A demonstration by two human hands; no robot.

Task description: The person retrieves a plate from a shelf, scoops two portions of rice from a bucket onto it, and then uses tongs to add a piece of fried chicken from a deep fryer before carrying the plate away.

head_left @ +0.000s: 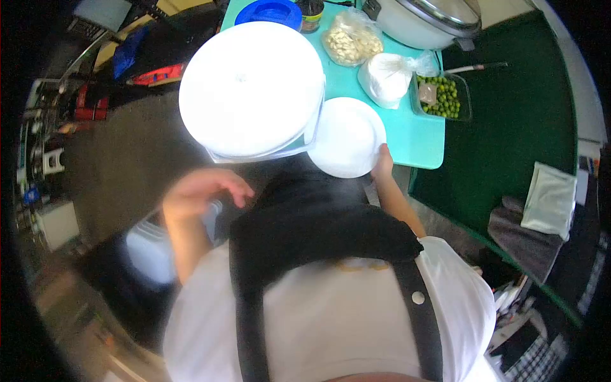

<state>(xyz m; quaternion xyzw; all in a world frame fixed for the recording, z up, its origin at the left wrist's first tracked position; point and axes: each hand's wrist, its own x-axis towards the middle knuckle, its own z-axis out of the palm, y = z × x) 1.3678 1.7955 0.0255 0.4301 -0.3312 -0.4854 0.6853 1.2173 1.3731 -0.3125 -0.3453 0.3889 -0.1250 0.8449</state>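
A small white plate (pixel 347 137) is gripped at its lower right rim by the right hand (pixel 382 162), just right of centre in the frame and at the near edge of the turquoise table (pixel 417 137). The left hand (pixel 202 191) is held free at centre left, its fingers curled loosely and closed on nothing. A large white round lid (pixel 251 89) is seen just upper left of the plate, with bagged food (pixel 351 41) and a tray of green peas (pixel 445 97) at upper right.

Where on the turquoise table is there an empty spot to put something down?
The turquoise table shows bare surface along its near right edge, bordered by the small white plate, which the right hand touches, and the clear tub of green peas. The far end is crowded: big white round lid, two plastic bags, rice cooker.
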